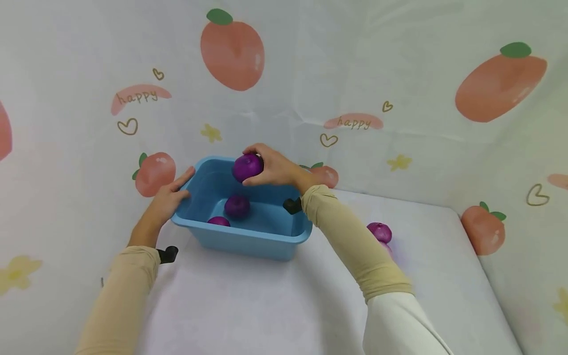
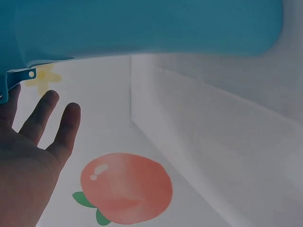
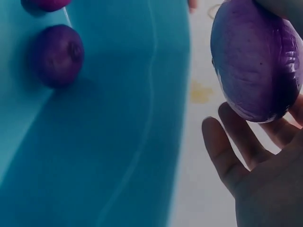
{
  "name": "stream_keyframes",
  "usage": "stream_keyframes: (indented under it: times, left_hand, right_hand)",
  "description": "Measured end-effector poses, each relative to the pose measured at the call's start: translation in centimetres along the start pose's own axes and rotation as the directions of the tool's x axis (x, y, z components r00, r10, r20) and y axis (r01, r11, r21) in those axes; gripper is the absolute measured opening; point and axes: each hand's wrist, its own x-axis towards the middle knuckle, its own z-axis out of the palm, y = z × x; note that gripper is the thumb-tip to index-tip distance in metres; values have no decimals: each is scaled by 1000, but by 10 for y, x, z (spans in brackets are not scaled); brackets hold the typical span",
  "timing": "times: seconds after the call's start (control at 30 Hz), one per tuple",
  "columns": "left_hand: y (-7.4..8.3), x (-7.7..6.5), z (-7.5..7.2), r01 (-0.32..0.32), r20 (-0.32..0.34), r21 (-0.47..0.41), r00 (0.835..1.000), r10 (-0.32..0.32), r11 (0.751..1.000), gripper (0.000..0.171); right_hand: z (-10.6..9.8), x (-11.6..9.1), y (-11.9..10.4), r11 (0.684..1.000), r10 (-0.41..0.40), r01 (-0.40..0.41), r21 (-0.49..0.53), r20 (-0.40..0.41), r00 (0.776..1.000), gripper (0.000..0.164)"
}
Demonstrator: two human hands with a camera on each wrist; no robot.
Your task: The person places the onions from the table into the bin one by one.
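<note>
In the head view, my right hand (image 1: 280,168) grips a red onion (image 1: 246,168) above the far side of a blue plastic basin (image 1: 244,245). The onion's glossy purple skin shows close up in the right wrist view, with fingers under it. My left hand (image 1: 165,202) holds the basin's left rim, its thumb at the edge; in the left wrist view two fingers extend loosely below the rim. Inside the basin lie a red onion (image 1: 237,206) and another red onion (image 1: 219,221), partly hidden by the near wall.
On the white table (image 1: 248,305), right of the basin, sits a red onion (image 1: 379,232), with another one partly hidden behind the right sleeve. A white cloth (image 1: 284,59) printed with fruit and hearts hangs behind the table. Dark wrist-camera mounts sit at both wrists.
</note>
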Motion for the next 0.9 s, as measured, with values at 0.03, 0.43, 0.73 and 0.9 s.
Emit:
stream_keyframes:
  times: [0.03, 0.43, 0.73, 0.9]
  left_hand:
    - [0, 0, 0, 1, 0, 0, 1000, -1, 1000, 65]
    - [-1, 3, 0, 32, 11, -3, 999, -32, 999, 66]
    - [0, 5, 1, 14, 6, 3, 1000, -14, 1000, 66]
    - [-3, 4, 0, 9, -7, -3, 1000, -9, 1000, 65]
  right_hand:
    - [4, 4, 2, 1000, 4, -4, 4, 8, 1000, 82]
    - [43, 22, 19, 995, 89, -96, 33, 177, 980, 84]
    - [54, 16, 35, 983, 186, -180, -44, 286, 940, 84]
    - [61, 15, 44, 977, 215, -207, -58, 327, 920, 82]
